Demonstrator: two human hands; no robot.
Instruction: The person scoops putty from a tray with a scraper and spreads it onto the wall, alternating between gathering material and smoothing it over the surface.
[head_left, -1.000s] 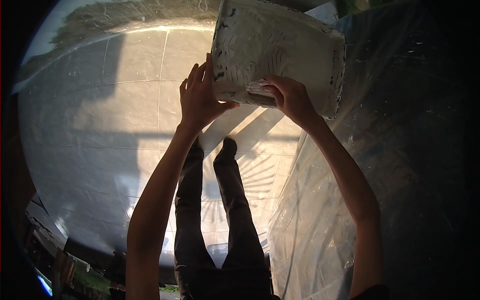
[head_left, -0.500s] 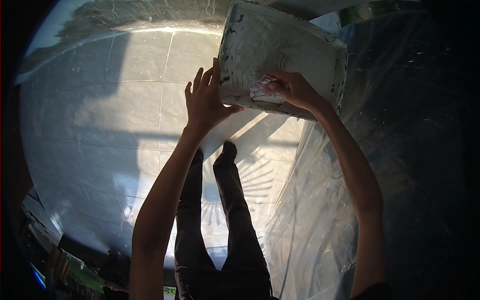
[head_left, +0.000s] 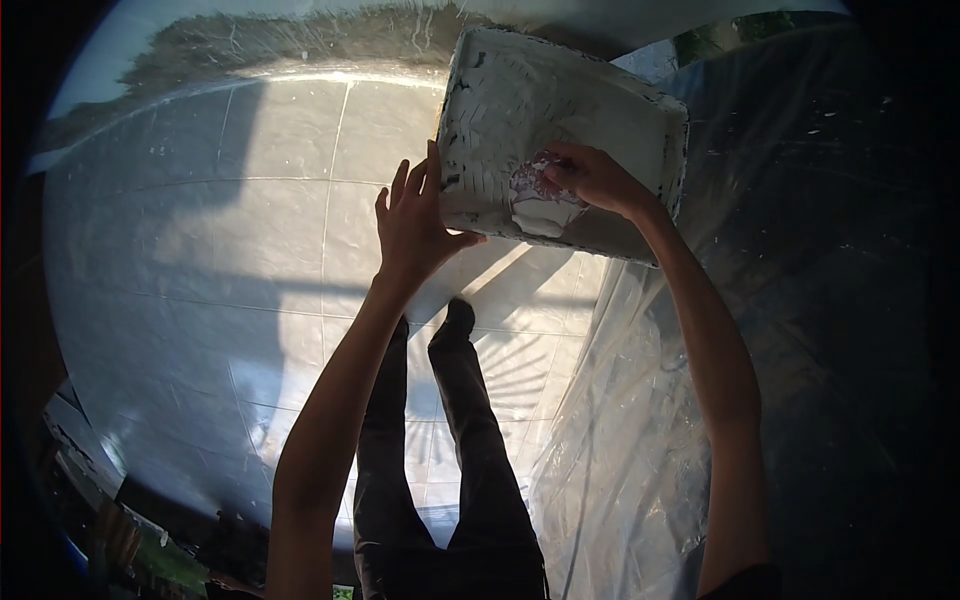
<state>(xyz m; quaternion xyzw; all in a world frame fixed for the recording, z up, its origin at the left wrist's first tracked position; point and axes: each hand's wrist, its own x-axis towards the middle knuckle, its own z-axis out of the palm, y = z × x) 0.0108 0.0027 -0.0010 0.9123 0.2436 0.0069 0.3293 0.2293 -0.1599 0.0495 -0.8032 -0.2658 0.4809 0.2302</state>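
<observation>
A shallow paint tray [head_left: 620, 130], smeared with white paint and chipped along its rim, is in front of me at the top of the view. My left hand [head_left: 415, 220] holds it by the near left corner, fingers spread along the left side and thumb at the near edge. Inside the tray, my right hand [head_left: 590, 180] pinches a flat reddish scraper [head_left: 533, 180] coated with white. The scraper's lower end carries a lump of white paint [head_left: 546, 215] by the near wall. My fingers hide part of the scraper.
Pale sheeting marked with a tile grid covers the floor [head_left: 290, 230]. My legs [head_left: 470, 420] stand below the tray. Clear plastic sheeting [head_left: 630, 420] hangs or lies along the right, beside a dark area. Dark smears mark the surface beyond [head_left: 300, 40].
The tray and both hands sit slightly lower in view. The right hand's scraper has tilted, and more white paint shows at its lower end.
</observation>
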